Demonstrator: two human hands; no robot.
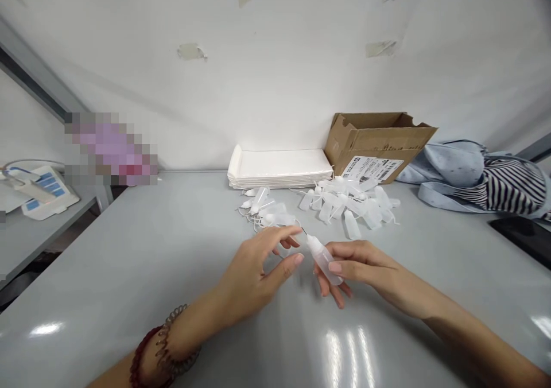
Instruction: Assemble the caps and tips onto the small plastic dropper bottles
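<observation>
My right hand [361, 267] holds a small translucent squeeze bottle [325, 260] between thumb and fingers. The bottle tilts up to the left, and a thin dark needle tip [304, 231] sticks out of its white top. Close to that tip is my left hand [258, 267], its thumb and index finger apart; whether the index fingertip touches the needle I cannot tell. Behind my left hand lies a small group of similar bottles [275, 209] with thin white tails, partly hidden by my fingers. A larger pile of such bottles [350, 201] spreads out beyond my right hand.
White padded envelopes [279, 167] are stacked against the wall. Beside them stands an open cardboard box [379, 147] with a label. A light blue and striped cloth item [486, 175] and a black phone-like object [523, 239] lie at the right of the grey table [129, 262].
</observation>
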